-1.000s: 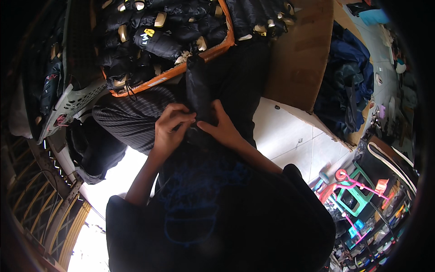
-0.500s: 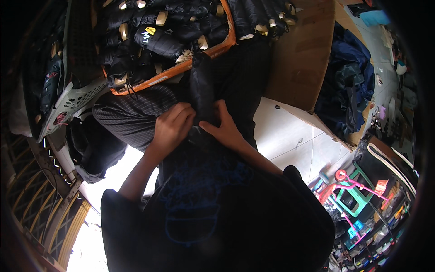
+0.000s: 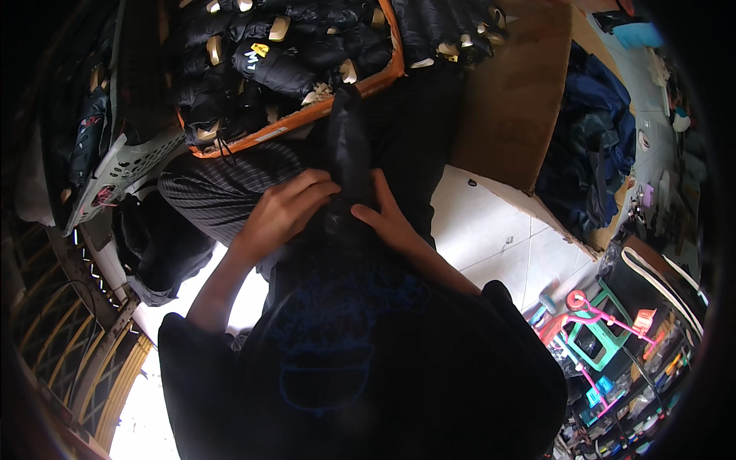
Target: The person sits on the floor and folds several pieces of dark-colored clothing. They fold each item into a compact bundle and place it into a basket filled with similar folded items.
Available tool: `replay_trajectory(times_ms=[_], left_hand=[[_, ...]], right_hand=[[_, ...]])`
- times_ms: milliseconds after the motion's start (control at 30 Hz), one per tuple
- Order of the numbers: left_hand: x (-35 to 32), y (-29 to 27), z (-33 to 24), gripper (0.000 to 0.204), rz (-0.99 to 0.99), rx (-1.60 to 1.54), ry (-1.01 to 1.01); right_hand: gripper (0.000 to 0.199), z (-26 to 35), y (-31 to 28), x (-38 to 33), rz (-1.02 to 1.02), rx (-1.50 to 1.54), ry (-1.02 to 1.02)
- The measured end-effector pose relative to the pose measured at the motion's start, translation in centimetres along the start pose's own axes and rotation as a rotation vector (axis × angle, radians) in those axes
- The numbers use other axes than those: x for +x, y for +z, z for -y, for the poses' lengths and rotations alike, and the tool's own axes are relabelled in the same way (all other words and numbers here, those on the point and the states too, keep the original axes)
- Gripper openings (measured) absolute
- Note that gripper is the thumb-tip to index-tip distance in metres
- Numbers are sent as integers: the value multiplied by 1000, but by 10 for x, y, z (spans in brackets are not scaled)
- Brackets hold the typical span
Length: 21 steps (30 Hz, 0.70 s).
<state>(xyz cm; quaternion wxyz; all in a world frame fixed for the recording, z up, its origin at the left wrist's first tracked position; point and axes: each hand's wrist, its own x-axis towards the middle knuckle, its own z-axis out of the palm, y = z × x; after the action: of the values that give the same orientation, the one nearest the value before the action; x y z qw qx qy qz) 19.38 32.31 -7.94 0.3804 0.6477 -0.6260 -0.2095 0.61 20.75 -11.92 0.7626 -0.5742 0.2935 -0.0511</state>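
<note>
A long black sock (image 3: 349, 146) stands up from my lap toward the orange-rimmed crate. My left hand (image 3: 285, 211) clasps its lower end from the left, fingers curled over the fabric. My right hand (image 3: 386, 215) pinches the same end from the right, thumb pointing up along it. Both hands sit close together above my dark shirt (image 3: 345, 345). The orange crate (image 3: 307, 115) holds several rolled black socks with tan tags.
A grey plastic basket (image 3: 123, 165) lies at the left, with dark cloth (image 3: 157, 245) below it. A brown cardboard box (image 3: 510, 100) stands at the right, blue clothing (image 3: 590, 146) behind it. White floor tiles (image 3: 491, 230) and a pink-green plastic stool (image 3: 590, 337) lie at the lower right.
The black sock has stretched out longer toward the crate. My left hand has shifted slightly to the right over the sock's end, closer to my right hand.
</note>
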Motion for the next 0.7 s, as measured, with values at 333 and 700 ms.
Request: replay_trajectory(times_ms=[333, 700], left_hand=[[-9, 21, 1, 25, -182, 118, 96], [-22, 31, -2, 24, -195, 50, 52]], right_hand=[[63, 11, 14, 5, -131, -19, 9], [63, 10, 28, -5, -256, -266, 98]])
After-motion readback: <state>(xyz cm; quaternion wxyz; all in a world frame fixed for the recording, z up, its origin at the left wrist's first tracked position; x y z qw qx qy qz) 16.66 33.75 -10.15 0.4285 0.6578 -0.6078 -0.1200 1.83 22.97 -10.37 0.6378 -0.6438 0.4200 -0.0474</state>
